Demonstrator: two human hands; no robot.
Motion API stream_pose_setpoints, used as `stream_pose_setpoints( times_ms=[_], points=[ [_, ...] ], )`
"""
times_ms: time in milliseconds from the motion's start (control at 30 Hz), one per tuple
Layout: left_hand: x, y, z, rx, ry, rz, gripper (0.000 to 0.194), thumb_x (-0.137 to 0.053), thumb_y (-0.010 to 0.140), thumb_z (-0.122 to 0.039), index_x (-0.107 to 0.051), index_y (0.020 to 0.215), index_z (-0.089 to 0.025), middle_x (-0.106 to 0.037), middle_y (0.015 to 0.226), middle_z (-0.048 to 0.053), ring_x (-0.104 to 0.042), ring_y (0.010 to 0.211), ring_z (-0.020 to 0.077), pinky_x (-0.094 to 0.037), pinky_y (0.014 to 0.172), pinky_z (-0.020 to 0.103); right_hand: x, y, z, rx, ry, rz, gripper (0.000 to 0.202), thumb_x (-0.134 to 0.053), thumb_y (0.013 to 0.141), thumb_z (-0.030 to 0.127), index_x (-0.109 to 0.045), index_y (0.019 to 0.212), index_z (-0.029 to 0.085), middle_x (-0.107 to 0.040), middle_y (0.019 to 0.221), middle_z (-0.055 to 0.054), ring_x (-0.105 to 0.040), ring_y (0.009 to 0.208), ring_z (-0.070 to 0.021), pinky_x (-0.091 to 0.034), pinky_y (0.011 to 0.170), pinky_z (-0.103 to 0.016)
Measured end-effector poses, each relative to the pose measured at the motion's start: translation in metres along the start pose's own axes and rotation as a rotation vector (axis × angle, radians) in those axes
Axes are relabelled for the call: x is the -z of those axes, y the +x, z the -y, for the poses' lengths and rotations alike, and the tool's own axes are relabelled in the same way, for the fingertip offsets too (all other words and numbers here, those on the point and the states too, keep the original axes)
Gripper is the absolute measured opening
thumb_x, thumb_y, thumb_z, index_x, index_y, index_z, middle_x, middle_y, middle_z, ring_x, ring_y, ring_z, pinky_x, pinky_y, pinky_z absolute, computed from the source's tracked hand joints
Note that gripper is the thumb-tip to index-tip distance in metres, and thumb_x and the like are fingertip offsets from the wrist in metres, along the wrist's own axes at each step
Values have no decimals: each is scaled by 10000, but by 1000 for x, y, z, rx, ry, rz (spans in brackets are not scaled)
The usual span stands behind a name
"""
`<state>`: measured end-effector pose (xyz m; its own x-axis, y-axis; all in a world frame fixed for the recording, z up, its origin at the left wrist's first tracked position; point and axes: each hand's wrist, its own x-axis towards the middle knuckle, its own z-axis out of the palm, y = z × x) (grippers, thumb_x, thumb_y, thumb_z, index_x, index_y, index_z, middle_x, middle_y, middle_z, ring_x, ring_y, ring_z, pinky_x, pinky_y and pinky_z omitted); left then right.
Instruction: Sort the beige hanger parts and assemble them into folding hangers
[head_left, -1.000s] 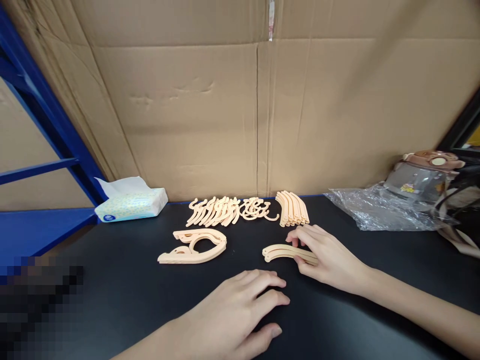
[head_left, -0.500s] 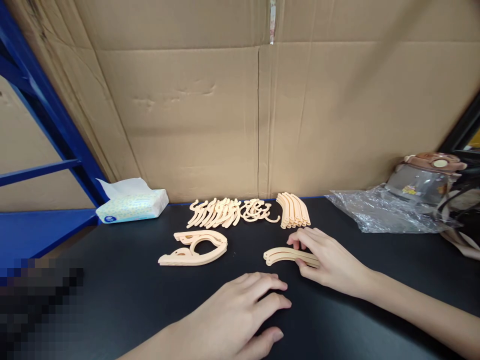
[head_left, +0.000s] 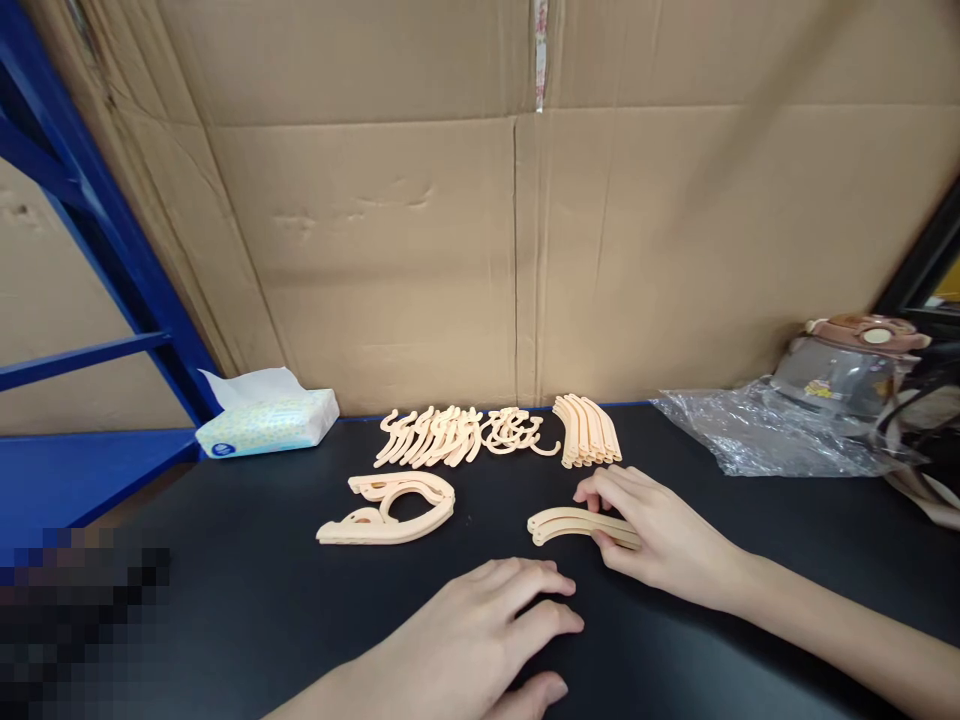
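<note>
My right hand (head_left: pixel 660 535) grips a pair of curved beige hanger arms (head_left: pixel 564 522) between thumb and fingers. The two strips lie side by side at table height, and their right ends are covered by the hand. Nearer to me, my left hand (head_left: pixel 487 635) hovers over or rests on the black table, fingers spread, with nothing in it. A folded beige hanger (head_left: pixel 420 525) lies to the left, apart from both hands. Beyond the right hand sits a stack of similar curved arms (head_left: pixel 589 432).
Along the back lie several small curved pieces (head_left: pixel 431 437) and a heap of hooks (head_left: pixel 514 430). A tissue pack (head_left: pixel 270 420) is at the back left of the table (head_left: pixel 247 600). Clear plastic wrap (head_left: pixel 735 430) and a bottle (head_left: pixel 840 370) stand back right, against the cardboard wall (head_left: pixel 390 260).
The camera has tilted up slightly, so the table and everything on it appear a little lower. Both hands keep nearly the same pose, and the right still holds the hanger arms.
</note>
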<state>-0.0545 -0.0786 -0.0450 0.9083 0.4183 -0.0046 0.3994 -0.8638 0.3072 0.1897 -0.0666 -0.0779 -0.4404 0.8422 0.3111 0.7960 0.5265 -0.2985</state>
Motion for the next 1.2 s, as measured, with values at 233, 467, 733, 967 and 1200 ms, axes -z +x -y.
stream_pose_setpoints(
  times_ms=[233, 467, 733, 967, 1200],
  points=[
    [0, -2, 1, -3, 14, 17, 349, -499, 922, -278, -542, 1260, -201, -506, 1371, 60, -445, 1285, 200, -366, 1090, 320, 0, -1, -1, 2, 7, 15, 225, -505, 791, 120, -478, 989, 225, -587, 931, -1, -511, 821, -173, -397, 772, -342],
    [3, 1, -1, -1, 12, 8, 346, -512, 916, -274, -544, 1255, -214, -509, 1368, 54, -455, 1277, 199, -374, 1086, 319, 1, 0, 0, -2, 15, 20, 231, -508, 792, 117, -481, 995, 226, -590, 943, 3, -511, 833, -172, -399, 781, -343],
    [-23, -2, 14, -61, 29, -63, 395, -560, 879, -295, -534, 1260, -194, -521, 1361, 85, -464, 1278, 252, -401, 1065, 403, 0, -6, -1, -43, 66, 22, 172, -493, 832, 139, -487, 981, 225, -578, 969, -14, -517, 884, -178, -417, 798, -339],
    [-11, -14, -3, 2, 7, -82, 446, -515, 916, -314, -465, 1352, -237, -407, 1457, 51, -365, 1348, 247, -320, 1112, 431, 1, -10, -1, -22, 58, 7, 172, -478, 858, 154, -485, 1016, 222, -574, 984, -25, -518, 901, -181, -428, 811, -344],
    [-8, -14, -5, 23, 6, 4, 472, -369, 967, -356, -381, 1420, -222, -281, 1512, 57, -239, 1394, 275, -275, 1110, 501, 1, -11, -1, -6, 82, -11, 195, -494, 854, 159, -491, 1038, 223, -580, 1014, -31, -528, 928, -180, -433, 839, -344]
  ],
)
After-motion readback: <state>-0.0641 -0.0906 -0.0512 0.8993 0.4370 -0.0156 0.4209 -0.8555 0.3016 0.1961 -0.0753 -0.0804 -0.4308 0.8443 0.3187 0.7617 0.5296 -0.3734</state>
